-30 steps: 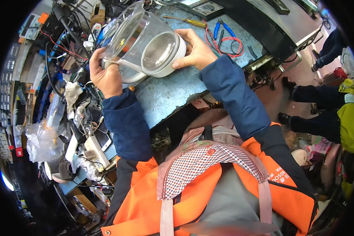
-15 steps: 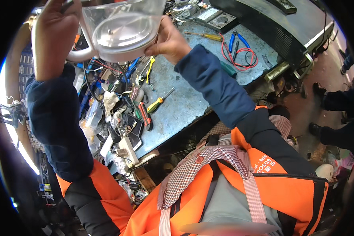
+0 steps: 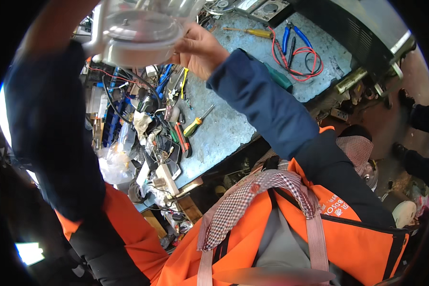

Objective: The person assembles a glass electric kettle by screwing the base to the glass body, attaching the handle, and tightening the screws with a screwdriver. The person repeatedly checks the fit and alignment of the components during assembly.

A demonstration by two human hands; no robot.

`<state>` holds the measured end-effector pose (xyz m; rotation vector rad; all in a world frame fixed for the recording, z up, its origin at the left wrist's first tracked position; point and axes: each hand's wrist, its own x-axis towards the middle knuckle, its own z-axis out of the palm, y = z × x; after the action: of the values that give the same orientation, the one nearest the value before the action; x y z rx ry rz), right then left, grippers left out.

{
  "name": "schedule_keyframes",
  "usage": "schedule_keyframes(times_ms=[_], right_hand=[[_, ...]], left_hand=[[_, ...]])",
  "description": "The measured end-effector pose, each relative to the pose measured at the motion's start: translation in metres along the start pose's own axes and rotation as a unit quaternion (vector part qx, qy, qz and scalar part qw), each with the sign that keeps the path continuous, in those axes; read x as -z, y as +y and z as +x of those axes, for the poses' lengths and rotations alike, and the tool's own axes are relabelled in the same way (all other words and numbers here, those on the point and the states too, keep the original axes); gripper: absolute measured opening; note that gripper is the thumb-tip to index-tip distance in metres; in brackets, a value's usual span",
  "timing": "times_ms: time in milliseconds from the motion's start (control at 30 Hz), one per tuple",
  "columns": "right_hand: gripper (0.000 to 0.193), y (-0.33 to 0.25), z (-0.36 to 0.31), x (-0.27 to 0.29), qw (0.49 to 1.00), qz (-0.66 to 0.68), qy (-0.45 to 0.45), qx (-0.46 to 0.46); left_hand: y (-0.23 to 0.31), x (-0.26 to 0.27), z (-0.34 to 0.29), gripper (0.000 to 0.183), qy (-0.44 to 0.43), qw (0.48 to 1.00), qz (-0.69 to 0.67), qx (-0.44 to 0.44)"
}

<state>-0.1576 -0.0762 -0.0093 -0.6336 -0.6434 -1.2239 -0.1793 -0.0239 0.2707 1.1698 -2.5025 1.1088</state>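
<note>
At the top left a clear plastic jug [image 3: 143, 28] is held up above the bench. It has a pale handle on its left side and a round whitish base, with a small stud at the middle of its bottom. My right hand [image 3: 200, 50] is closed on the right side of the base, thumb in front. My left hand [image 3: 64, 16] is raised beside the handle, smeared by motion and partly cut off by the upper edge. Its fingers cannot be made out. The jug's top is out of view.
On the blue bench top [image 3: 214, 143] lie a yellow-handled screwdriver [image 3: 193, 127], a red utility knife [image 3: 182, 140], blue pliers [image 3: 291, 38] and red and black test leads [image 3: 295, 71]. Cables and parts crowd the left [image 3: 143, 124]. A multimeter [image 3: 271, 9] stands behind; another person's legs [image 3: 417, 162] are at right.
The jug and both hands have shifted left and slightly up in the picture. My left hand has moved farther past the upper edge and blurred. The bench appears shifted slightly right.
</note>
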Motion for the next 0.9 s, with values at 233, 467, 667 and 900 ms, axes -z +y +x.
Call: schedule_keyframes(times_ms=[233,467,667,900], right_hand=[[0.087,0.019,-0.005,0.033,0.987,0.118,0.062,-0.084],[0.084,0.014,-0.001,0.033,0.983,0.152,0.072,-0.070],[0.094,0.000,0.003,0.006,0.990,0.144,-0.007,-0.013],[0.085,0.049,-0.007,0.054,0.965,0.244,0.023,-0.095]], left_hand=[[-0.006,-0.048,0.018,0.029,-0.085,0.993,0.078,0.003],[0.014,-0.039,0.023,0.030,-0.053,0.994,0.088,-0.049],[0.058,-0.013,0.045,0.027,-0.060,0.988,0.061,-0.125],[0.036,-0.116,0.051,0.018,-0.244,0.947,0.173,-0.118]])
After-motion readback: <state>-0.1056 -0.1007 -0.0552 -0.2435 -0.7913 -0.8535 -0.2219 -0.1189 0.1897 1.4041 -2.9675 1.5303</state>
